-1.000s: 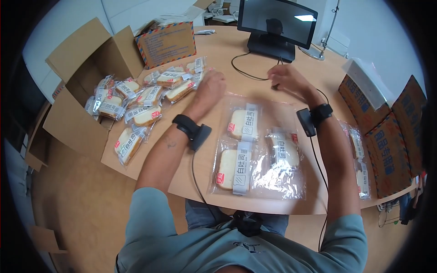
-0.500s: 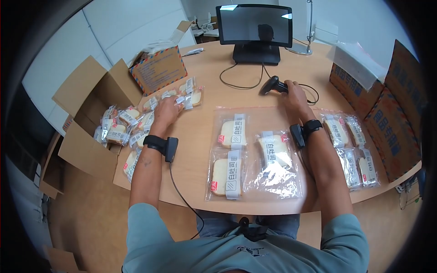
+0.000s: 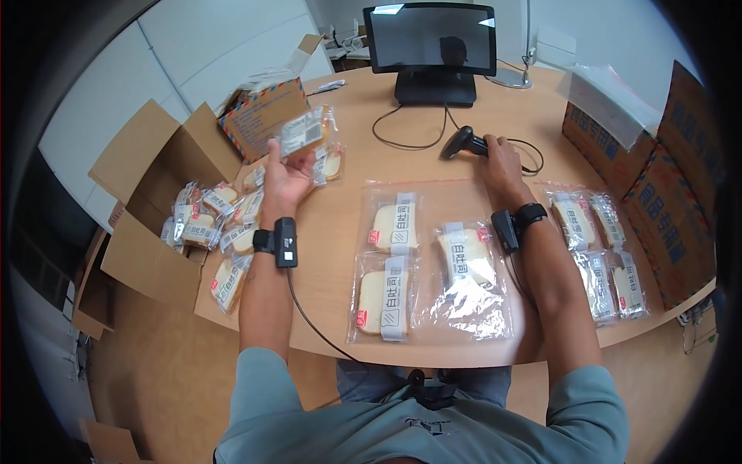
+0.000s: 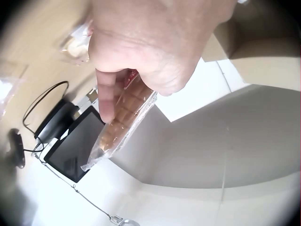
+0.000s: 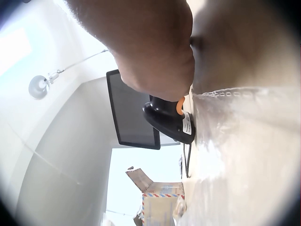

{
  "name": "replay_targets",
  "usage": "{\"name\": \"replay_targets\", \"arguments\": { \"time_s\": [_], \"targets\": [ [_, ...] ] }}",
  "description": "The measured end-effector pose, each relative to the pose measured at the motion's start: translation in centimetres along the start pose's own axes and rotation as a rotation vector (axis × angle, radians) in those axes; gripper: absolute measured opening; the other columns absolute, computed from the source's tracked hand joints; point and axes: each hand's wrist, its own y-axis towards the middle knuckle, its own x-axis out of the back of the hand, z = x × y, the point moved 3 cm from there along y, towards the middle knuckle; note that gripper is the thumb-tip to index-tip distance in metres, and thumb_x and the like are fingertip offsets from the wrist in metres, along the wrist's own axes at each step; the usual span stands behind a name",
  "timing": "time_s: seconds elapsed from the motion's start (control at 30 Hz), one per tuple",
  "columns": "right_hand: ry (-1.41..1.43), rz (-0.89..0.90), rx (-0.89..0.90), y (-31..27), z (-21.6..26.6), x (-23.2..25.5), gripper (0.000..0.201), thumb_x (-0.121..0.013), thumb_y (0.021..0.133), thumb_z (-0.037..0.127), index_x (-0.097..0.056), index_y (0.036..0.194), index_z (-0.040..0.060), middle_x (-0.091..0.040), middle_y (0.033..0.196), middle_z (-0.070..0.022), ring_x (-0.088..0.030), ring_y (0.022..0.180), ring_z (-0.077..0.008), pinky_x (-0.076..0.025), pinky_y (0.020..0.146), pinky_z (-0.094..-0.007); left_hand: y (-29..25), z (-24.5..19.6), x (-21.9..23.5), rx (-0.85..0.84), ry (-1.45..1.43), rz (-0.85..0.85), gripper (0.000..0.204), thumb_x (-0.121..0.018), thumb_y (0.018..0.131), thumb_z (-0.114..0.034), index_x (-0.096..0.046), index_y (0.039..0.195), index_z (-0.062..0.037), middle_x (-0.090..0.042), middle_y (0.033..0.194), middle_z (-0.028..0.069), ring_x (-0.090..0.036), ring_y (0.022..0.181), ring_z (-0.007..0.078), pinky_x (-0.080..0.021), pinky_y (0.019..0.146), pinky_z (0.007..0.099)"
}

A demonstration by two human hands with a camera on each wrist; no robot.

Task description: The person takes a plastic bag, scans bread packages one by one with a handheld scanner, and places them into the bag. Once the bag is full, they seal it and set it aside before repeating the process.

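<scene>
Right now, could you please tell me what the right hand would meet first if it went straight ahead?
Beyond the scanner it grips, the right hand would probably meet the monitor stand, though depth is unclear.

We see a clear plastic pack of sliced white bread with brown crust and a white printed label [image 3: 303,131], sealed-looking, tilted, raised above the surface [image 3: 340,224] in our left hand [image 3: 287,182]. Under our right hand [image 3: 504,164] we see a black plastic handheld scanner [image 3: 461,144] with an orange trigger, lying on its side, its wide head pointing left.
</scene>
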Motion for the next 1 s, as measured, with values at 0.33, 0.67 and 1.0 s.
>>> {"name": "replay_targets", "arguments": {
  "time_s": [0.33, 0.67, 1.0],
  "targets": [
    [-0.078, -0.131, 0.093, 0.4, -0.4, -1.4, 0.026, -0.064, 0.084, 0.015, -0.055, 0.107, 0.0045, -0.060, 0.103, -0.0177, -0.058, 0.101, -0.0389, -0.046, 0.085, -0.0517, -1.9, 9.9, -2.2, 0.232, 0.280, 0.276, 0.032, -0.061, 0.094, -0.003, -0.052, 0.124, -0.0033, -0.062, 0.123, 0.0152, -0.057, 0.120, 0.0349, -0.040, 0.108, 0.0641],
    [-0.033, -0.198, 0.015, 1.3, 4.3, 3.4, 0.040, -0.071, 0.084, 0.036, -0.055, 0.103, 0.0052, -0.064, 0.095, -0.0192, -0.064, 0.091, -0.0389, -0.050, 0.079, -0.0486, -3.7, 12.0, -5.3, 0.194, 0.189, 0.314, 0.027, -0.053, 0.096, -0.001, -0.049, 0.122, -0.0069, -0.058, 0.122, 0.0100, -0.055, 0.118, 0.0291, -0.041, 0.108, 0.0549],
    [-0.054, -0.118, 0.005, 1.2, 6.2, 3.9, 0.049, -0.072, 0.078, 0.049, -0.059, 0.099, 0.0054, -0.067, 0.089, -0.0198, -0.067, 0.084, -0.0390, -0.051, 0.069, -0.0500, -4.3, 14.5, -6.0, 0.230, 0.081, 0.353, 0.016, -0.052, 0.098, -0.004, -0.054, 0.115, -0.0020, -0.058, 0.122, 0.0110, -0.054, 0.116, 0.0270, -0.040, 0.110, 0.0494]
  ]
}}
